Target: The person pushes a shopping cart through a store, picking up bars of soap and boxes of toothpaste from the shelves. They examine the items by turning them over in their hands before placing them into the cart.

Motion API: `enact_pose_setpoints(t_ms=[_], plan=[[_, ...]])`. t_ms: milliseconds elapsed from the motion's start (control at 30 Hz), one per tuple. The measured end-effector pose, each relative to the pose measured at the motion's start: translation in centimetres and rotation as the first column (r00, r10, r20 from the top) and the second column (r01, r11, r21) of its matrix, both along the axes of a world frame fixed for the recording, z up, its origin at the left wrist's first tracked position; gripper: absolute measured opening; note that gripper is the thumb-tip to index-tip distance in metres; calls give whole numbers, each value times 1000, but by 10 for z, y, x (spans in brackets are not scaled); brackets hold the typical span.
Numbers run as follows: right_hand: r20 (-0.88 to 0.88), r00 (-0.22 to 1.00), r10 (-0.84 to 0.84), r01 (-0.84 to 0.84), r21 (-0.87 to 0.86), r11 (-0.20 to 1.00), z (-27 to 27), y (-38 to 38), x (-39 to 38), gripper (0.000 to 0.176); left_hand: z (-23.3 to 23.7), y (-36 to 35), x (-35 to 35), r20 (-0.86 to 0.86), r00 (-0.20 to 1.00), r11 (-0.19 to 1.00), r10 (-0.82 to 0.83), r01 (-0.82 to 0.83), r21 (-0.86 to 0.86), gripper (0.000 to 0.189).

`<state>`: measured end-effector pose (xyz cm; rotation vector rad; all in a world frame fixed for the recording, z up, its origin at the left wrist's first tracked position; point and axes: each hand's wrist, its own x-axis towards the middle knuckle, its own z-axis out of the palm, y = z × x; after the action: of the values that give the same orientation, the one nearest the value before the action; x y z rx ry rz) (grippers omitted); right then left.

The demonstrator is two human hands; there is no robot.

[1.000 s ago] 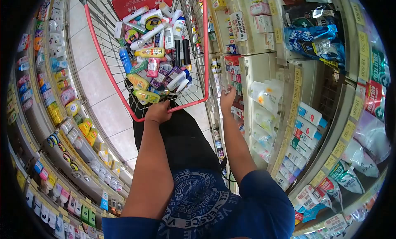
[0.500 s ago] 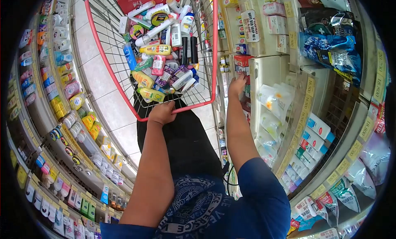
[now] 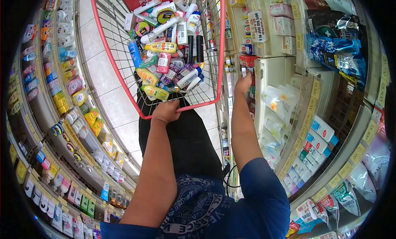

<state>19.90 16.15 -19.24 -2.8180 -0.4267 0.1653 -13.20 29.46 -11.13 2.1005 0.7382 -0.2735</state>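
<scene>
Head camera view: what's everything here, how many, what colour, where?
Shopping cart: one, red-rimmed, upper centre
Toiletries: many, multicoloured, inside cart
Promo sign: one, white, right shelving
Blue-capped tubes: at least two, white, right shelving
Price labels: many, yellow, along shelving
Shelved goods: many, multicoloured, both sides
Floor tiles: several, white, around cart
Shirt: one, blue, bottom centre
Lower garment: one, black, below cart
Left hand: one, bare, on cart handle
Right hand: one, bare, at small white item

The top edge crops the cart (image 3: 198, 106); right fingers (image 3: 248, 76) partly hide a white item (image 3: 243, 70).
</scene>
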Motion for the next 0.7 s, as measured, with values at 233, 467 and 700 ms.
enact_pose_setpoints(t_ms=[233, 467, 700], plan=[[97, 992, 87, -89, 21, 996, -14, -19, 0, 37, -1, -2, 0, -49, 999, 1000, -16, 17, 21, 25], [77, 996, 46, -54, 105, 993, 2, -15, 5, 36, 1, -1, 1, -52, 999, 1000, -16, 16, 12, 25], [95, 995, -13, -1, 139, 990, 14, -9, -4, 29, 6, -1, 2, -68, 998, 999, -7, 10, 35, 24]])
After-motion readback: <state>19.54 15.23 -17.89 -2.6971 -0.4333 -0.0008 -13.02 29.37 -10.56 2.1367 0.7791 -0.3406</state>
